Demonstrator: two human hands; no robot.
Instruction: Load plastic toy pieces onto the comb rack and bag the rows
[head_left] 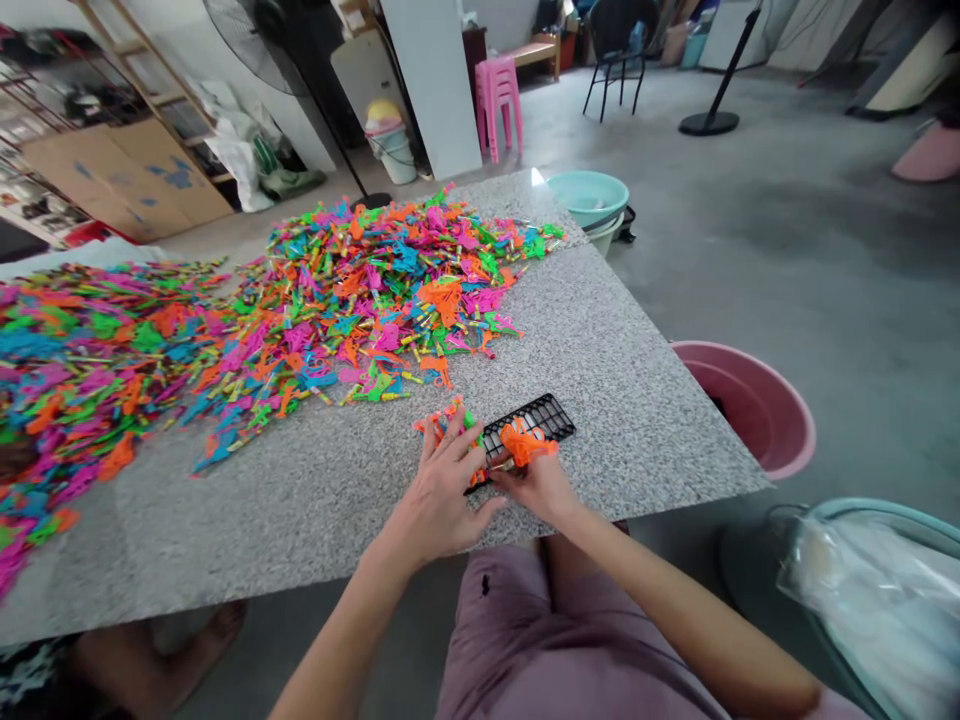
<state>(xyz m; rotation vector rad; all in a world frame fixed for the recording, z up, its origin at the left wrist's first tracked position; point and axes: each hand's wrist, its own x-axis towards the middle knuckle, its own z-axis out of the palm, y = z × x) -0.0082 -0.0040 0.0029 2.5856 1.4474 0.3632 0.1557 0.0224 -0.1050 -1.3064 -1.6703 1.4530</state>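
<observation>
Gripping orange pieces (pixel 525 443) in right hand (pixel 536 488), nearer middle of black tray (pixel 553 418), slanting near left to far right; spreading left hand (pixel 444 495) open over left end.
</observation>
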